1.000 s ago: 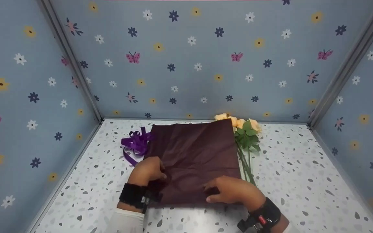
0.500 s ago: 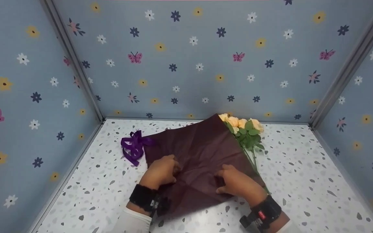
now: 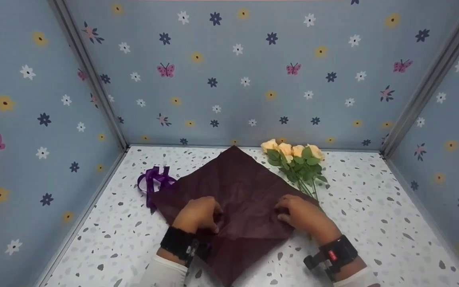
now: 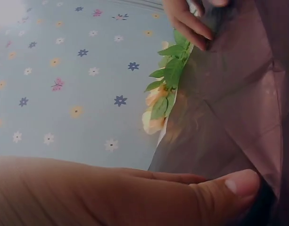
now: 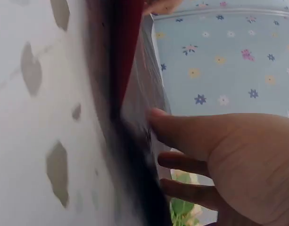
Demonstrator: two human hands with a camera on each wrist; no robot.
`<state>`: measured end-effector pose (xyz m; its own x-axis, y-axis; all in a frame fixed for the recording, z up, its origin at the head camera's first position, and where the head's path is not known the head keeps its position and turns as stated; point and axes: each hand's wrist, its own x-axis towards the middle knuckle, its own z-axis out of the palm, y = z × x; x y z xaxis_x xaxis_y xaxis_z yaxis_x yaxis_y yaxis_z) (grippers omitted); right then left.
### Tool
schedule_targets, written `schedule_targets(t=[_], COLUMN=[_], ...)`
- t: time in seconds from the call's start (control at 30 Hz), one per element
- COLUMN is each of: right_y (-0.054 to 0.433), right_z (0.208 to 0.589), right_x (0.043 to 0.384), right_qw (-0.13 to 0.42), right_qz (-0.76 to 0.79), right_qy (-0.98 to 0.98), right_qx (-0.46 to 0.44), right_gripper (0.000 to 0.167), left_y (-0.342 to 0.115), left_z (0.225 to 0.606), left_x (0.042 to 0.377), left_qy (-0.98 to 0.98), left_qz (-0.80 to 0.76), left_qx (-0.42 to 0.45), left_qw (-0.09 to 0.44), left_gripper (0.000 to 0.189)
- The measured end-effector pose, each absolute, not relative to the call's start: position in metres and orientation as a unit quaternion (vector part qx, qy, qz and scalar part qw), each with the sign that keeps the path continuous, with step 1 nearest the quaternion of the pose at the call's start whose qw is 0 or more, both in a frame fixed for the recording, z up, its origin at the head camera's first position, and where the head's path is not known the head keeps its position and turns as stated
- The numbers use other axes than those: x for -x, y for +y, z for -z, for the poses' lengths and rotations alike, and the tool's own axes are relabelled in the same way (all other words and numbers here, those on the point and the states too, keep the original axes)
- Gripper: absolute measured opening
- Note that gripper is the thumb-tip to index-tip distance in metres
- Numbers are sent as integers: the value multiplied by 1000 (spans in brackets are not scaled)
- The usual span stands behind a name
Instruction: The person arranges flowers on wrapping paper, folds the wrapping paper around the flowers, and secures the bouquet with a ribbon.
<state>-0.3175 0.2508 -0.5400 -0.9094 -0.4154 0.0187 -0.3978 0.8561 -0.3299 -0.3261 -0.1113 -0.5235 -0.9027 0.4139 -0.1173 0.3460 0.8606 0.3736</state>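
A dark maroon sheet of wrapping paper (image 3: 243, 187) lies creased on the speckled table, turned like a diamond with one corner towards me. On its left half, my left hand (image 3: 199, 213) rests with fingers bent and the thumb apart from them. My right hand (image 3: 301, 213) touches the sheet near its right corner, and the right wrist view shows its thumb (image 5: 175, 129) and fingers spread beside the paper (image 5: 144, 80). Behind the right hand lie several peach roses (image 3: 285, 149) with green leaves and stems. A purple ribbon (image 3: 153, 183) lies looped by the left corner.
Blue panels (image 3: 229, 95) printed with flowers and butterflies close off the back and both sides, joined by grey metal strips. White speckled tabletop (image 3: 373, 219) surrounds the paper. Each wrist wears a black band (image 3: 339, 251) with a small camera.
The paper has turned counter-clockwise from square-on to a diamond, uncovering more of the roses. Its left corner has shifted the ribbon leftwards. Both hands have moved slightly right.
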Motion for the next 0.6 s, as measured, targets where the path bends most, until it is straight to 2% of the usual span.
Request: schedule_targets(t=[0.07,0.17,0.3,0.43,0.6], right_y=[259,277,303,319,323], right_z=[538,531,525,523,526], right_x=[322,326,324,320,319], right_qw=[-2,-16,36,89,98], right_qz=[165,155,156,177,175], right_qy=[973,985,987,980,979], right_qx=[162,78,2,-32,-30], right_gripper=[27,27,39,49,61], left_y=[-111,-109,-107,-106,-104], left_z=[525,527,529,531,530], left_x=[326,326,326,328,327], left_qy=[962,965,968,972,975], left_qz=[-167,-155,-142,-132,-128], left_qx=[-201,-200,-197,-186,-170], left_qw=[83,66,63,62,64], left_gripper=[49,54,62,64,66])
